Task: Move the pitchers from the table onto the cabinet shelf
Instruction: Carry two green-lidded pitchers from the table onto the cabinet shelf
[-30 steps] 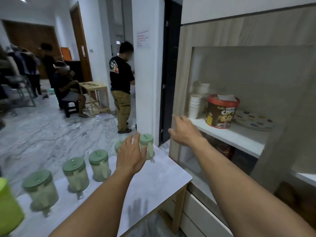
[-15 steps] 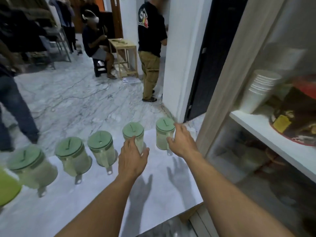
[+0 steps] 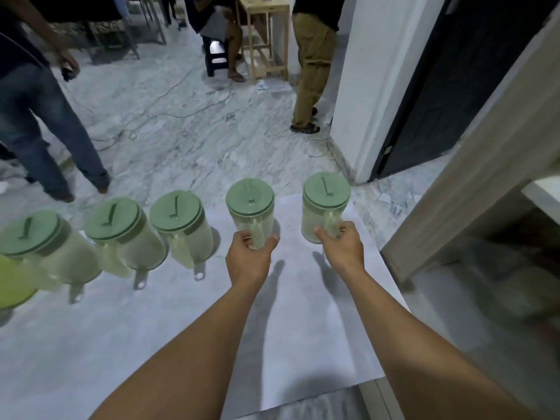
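Observation:
Several clear pitchers with green lids stand in a row on the pale table (image 3: 169,344). My right hand (image 3: 341,248) is wrapped around the handle of the rightmost pitcher (image 3: 324,204). My left hand (image 3: 250,256) grips the handle of the pitcher beside it (image 3: 250,204). Both pitchers still rest on the table. Further left stand three more pitchers (image 3: 178,219), (image 3: 121,231), (image 3: 39,244). Only a white corner of the cabinet shelf (image 3: 542,195) shows at the right edge.
A lime-green container (image 3: 12,283) sits at the table's left edge. The cabinet's wooden side panel (image 3: 472,165) rises right of the table. A person in jeans (image 3: 39,116) walks close to the far left; another stands by the white pillar (image 3: 363,86). Cables lie on the marble floor.
My view has tilted down from the cabinet to the table. My right hand came back from the shelf edge and closed on the rightmost pitcher's handle; my left hand closed on its neighbour's handle.

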`<move>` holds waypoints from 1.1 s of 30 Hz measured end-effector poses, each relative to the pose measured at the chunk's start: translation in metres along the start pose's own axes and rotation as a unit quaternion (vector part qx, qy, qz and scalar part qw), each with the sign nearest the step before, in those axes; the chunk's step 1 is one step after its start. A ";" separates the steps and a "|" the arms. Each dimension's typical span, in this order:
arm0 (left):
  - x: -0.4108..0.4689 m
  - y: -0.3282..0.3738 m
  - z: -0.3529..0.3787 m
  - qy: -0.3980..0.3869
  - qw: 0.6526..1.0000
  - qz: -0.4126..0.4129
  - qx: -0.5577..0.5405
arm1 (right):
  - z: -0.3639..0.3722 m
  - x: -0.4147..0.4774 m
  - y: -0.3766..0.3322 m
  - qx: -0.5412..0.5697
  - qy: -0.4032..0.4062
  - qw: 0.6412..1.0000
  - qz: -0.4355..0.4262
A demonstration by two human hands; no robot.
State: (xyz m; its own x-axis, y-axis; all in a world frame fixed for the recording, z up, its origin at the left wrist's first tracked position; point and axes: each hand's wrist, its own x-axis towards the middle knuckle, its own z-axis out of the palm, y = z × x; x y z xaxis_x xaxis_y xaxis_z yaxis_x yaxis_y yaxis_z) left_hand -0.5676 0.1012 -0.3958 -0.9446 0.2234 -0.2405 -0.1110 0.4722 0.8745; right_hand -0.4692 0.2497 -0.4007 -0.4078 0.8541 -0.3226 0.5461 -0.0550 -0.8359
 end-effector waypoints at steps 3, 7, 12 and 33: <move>0.010 -0.003 0.009 0.002 1.000 0.009 0.001 | 0.004 0.009 0.004 0.049 0.002 0.999 0.000; 0.011 -0.001 0.016 0.026 0.999 0.043 0.000 | 0.009 0.014 0.004 0.050 0.010 0.999 -0.020; 0.007 0.007 0.014 0.027 0.996 0.087 0.005 | 0.001 0.008 0.003 0.062 0.026 0.997 -0.027; -0.081 0.142 -0.116 -0.044 0.973 0.218 -0.065 | -0.101 -0.171 -0.117 0.100 0.188 0.972 -0.103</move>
State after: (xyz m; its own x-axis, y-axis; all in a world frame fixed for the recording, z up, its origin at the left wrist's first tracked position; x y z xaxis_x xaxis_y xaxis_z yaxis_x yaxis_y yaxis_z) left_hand -0.5425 0.0510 -0.2032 -0.8811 0.4533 0.1351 0.2511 0.2064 0.9457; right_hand -0.3895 0.1621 -0.2031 -0.1765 0.9842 0.0150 0.3121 0.0704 -0.9474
